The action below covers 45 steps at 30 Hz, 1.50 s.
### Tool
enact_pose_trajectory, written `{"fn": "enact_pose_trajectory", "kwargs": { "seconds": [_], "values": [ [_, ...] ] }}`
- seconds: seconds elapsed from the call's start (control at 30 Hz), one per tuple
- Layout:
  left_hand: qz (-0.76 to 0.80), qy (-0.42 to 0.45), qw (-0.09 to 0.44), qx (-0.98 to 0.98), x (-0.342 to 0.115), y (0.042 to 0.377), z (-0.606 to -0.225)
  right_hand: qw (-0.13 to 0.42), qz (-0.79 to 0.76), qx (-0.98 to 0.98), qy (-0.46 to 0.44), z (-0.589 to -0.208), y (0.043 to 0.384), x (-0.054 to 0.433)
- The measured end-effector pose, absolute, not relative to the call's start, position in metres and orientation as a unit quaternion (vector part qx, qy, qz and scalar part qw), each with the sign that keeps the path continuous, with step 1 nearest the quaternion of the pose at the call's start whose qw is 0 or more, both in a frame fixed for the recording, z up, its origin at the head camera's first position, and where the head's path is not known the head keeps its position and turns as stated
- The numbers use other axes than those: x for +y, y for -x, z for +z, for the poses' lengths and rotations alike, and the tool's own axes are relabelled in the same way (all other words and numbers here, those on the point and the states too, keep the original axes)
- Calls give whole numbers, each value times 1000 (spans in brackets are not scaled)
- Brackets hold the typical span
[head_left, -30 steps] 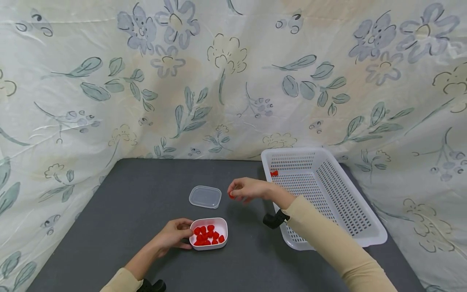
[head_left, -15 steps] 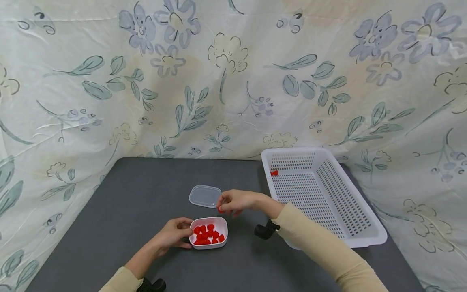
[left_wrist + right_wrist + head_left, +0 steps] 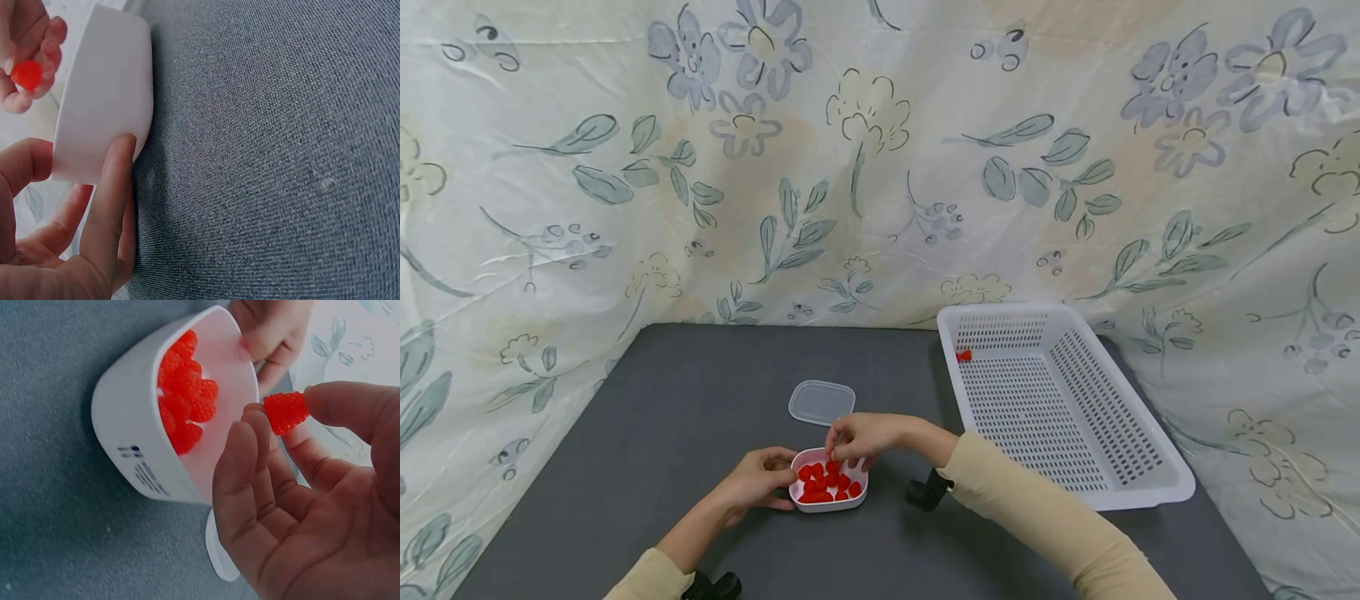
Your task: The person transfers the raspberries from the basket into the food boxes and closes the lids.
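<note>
A small white box [image 3: 832, 507] with rounded corners stands on the dark table, with several red raspberries [image 3: 187, 394] inside. At its left end my left hand [image 3: 756, 482] pinches the wall, thumb over the rim and fingers along the outside. My right hand [image 3: 871, 435] is above the back right rim of the box. Between its thumb and fingertips it pinches one raspberry [image 3: 285, 413], which the left wrist view also shows above the rim. Small dark print marks the box's side in the right wrist view.
Behind the box lies a clear lid [image 3: 822, 402], flat on the table. A large white perforated basket [image 3: 1000, 310] stands at the right, with a few red pieces [image 3: 964, 356] in its back left corner. Flowered cloth [image 3: 880, 167] hangs behind the table.
My right hand has come left and toward me, from beside the basket to over the box, carrying the raspberry. The left hand and the box have stayed in place.
</note>
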<state>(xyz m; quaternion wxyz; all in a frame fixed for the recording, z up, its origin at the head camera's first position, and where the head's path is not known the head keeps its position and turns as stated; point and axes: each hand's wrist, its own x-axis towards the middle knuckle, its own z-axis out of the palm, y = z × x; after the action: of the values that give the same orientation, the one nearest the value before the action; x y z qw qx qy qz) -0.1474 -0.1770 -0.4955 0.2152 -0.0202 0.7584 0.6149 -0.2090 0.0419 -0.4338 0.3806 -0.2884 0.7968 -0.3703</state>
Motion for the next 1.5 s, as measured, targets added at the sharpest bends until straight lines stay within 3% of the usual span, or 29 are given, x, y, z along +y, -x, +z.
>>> {"fn": "enact_pose_trajectory", "kwargs": {
  "seconds": [0.5, 0.83, 1.2, 1.5],
  "values": [
    [627, -2, 219, 747, -178, 148, -495, 382, -352, 800, 301, -437, 200, 37],
    [615, 19, 213, 759, -177, 147, -495, 334, -300, 836, 316, -423, 209, 48],
    [617, 19, 209, 758, -177, 146, -496, 214, -313, 860, 342, -393, 232, 72],
    [615, 24, 207, 761, -176, 145, -497, 140, -356, 875, 295, -378, 256, 100]
  ]
}}
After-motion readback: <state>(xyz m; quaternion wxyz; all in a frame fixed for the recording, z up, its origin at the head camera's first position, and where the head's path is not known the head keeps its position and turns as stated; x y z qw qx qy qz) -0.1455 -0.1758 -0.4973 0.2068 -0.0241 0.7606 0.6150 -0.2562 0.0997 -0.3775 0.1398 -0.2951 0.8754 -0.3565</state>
